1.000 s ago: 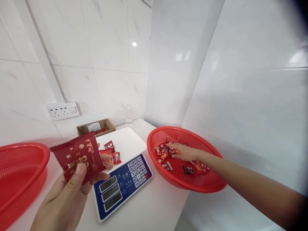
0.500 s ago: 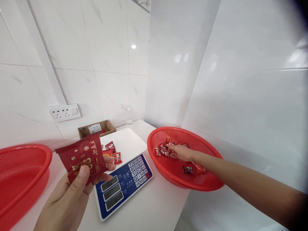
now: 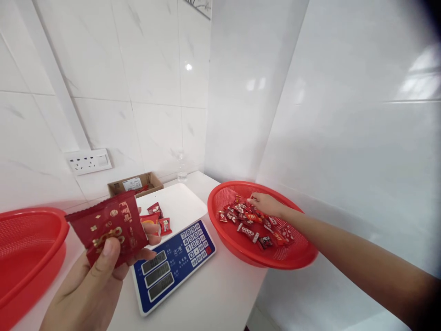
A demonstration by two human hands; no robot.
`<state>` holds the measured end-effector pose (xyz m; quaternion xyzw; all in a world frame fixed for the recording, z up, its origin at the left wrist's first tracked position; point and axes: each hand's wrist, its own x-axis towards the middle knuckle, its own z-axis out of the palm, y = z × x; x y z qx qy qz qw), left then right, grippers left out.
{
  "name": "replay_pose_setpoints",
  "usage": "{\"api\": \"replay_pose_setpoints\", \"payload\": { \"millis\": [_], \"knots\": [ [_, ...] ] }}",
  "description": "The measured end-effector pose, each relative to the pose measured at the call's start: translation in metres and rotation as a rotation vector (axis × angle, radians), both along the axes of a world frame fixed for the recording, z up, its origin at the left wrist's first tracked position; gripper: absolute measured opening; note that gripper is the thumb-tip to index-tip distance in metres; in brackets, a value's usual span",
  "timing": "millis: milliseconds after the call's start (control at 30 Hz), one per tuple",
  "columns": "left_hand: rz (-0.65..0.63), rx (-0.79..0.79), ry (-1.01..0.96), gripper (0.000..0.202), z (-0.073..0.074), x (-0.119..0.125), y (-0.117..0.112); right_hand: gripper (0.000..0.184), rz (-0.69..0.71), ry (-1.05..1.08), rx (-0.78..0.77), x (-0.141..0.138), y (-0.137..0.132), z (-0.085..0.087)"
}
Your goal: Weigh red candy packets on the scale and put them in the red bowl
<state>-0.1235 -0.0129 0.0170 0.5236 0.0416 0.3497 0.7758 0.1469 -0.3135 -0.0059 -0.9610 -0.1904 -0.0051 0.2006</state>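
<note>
My left hand [image 3: 99, 271] pinches a dark red snack packet [image 3: 108, 227] with gold print, thumb on its front, up off the table at the left. My right hand [image 3: 267, 204] reaches over the far part of a red plastic basket [image 3: 237, 250]. Its fingers are curled beside several small red wrapped candies [image 3: 248, 216]; whether a candy is in them is hidden. A blue and white scale [image 3: 172, 266] stands between my hands. On its white pan [image 3: 186, 202] lie several red wrapped pieces [image 3: 160, 220], partly behind my left fingers.
Another red basket [image 3: 58, 218] stands at the left edge. Behind the scale are an open cardboard box [image 3: 156, 182] with red packets inside and a clear bottle [image 3: 182, 170]. Tiled walls close off the back and right; a wall socket [image 3: 88, 161] is at left.
My right hand has shifted toward the far right side of the basket, uncovering more candies there, which lie more spread out. My left hand still holds the packet. The view has turned slightly right.
</note>
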Motion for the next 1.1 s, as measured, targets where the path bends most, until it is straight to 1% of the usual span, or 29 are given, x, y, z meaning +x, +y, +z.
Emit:
{"api": "replay_pose_setpoints", "payload": {
  "millis": [100,200,267,333,400,500,567,667,733,800,867,933,1000,1033,1067,1100],
  "knots": [
    [-0.033,0.03,-0.026,0.024,0.009,-0.003,-0.005,0.025,0.072,0.057,0.175,-0.018,0.029,0.013],
    [-0.066,0.049,-0.038,0.028,0.017,-0.006,-0.009,0.025,0.19,0.2,0.32,-0.037,0.07,0.024],
    [-0.056,0.059,-0.053,0.029,0.022,-0.008,-0.01,0.027,0.265,0.328,0.382,-0.047,0.101,0.029],
    [-0.038,0.076,-0.063,0.029,0.025,-0.011,-0.01,0.031,0.334,0.442,0.417,-0.055,0.13,0.032],
    [-0.015,0.09,-0.074,0.03,0.028,-0.015,-0.009,0.039,0.4,0.522,0.416,-0.061,0.154,0.032],
    [0.01,0.09,-0.093,0.032,0.032,-0.02,-0.006,0.054,0.477,0.55,0.339,-0.064,0.179,0.029],
    [0.009,0.086,-0.11,0.034,0.034,-0.023,-0.005,0.058,0.501,0.505,0.269,-0.064,0.189,0.025],
    [-0.004,0.087,-0.137,0.034,0.035,-0.025,-0.006,0.058,0.533,0.373,0.18,-0.068,0.199,0.02],
    [-0.012,0.084,-0.145,0.034,0.036,-0.026,-0.007,0.054,0.578,0.284,0.129,-0.075,0.206,0.018],
    [-0.009,0.078,-0.146,0.035,0.036,-0.026,-0.007,0.049,0.627,0.188,0.093,-0.087,0.212,0.018],
    [0.022,0.06,-0.159,0.034,0.038,-0.027,-0.006,0.045,0.681,0.089,0.072,-0.108,0.215,0.022],
    [0.092,0.022,-0.192,0.032,0.04,-0.029,-0.004,0.041,0.78,-0.021,0.011,-0.139,0.212,0.029],
    [0.174,-0.018,-0.238,0.029,0.042,-0.03,-0.001,0.032,0.987,-0.209,-0.204,-0.177,0.203,0.036],
    [0.211,-0.034,-0.259,0.028,0.042,-0.031,0.001,0.03,1.122,-0.214,-0.246,-0.196,0.196,0.038],
    [0.24,-0.043,-0.278,0.027,0.043,-0.032,0.003,0.026,1.217,-0.236,-0.28,-0.212,0.189,0.038],
    [0.258,-0.046,-0.29,0.026,0.044,-0.032,0.004,0.024,1.278,-0.236,-0.28,-0.226,0.182,0.037]
  ]
}}
